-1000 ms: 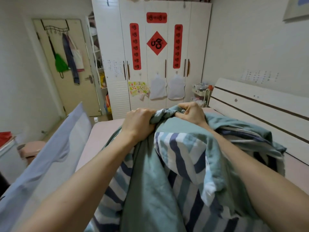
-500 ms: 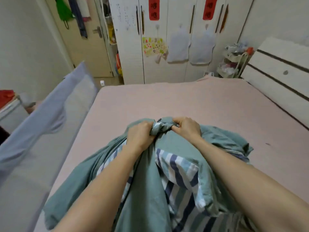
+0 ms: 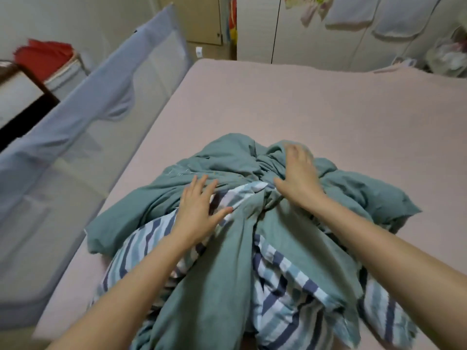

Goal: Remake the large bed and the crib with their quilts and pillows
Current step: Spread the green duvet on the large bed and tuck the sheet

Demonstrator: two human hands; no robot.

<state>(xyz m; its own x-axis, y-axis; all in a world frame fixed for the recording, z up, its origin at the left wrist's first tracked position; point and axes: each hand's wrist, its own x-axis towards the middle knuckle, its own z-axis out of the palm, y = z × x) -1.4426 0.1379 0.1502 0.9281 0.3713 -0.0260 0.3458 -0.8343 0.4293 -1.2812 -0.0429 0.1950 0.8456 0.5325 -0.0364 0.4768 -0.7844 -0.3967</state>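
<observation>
1. Bedroom, seen from over a bed; pink sheet bare all round the hands.
2. Nearest, under both forearms: quilt, bunched in a heap, green on one face, blue-and-white striped on the other, trailing off the near edge out of view.
3. Left hand flat on the heap where stripe meets green, fingers spread and straight, pressing, gripping nothing.
4. Right hand a little beyond and to the right, palm down on a green fold, fingers extended and slightly blurred; resting on the cloth, not closed round it.
5. Handling, as a guess: soft, limp, fairly bulky, light enough for two hands; no stiffness, so likely to sag and twist wherever unsupported. Folds tangled between the hands, so no tugging from the middle.
6. Best hold, probably: a hem or corner, one in each hand, well apart, then lift and shake out over the sheet. No corner plainly visible; green flap left of the left hand seems the likeliest edge to trace.
7. Left of the left hand, along the bed's side: grey-blue rail, upright.
8. Far beyond the right hand: white wardrobe, cloth pouches hanging on its doors.
9. No pillow or crib in view.
</observation>
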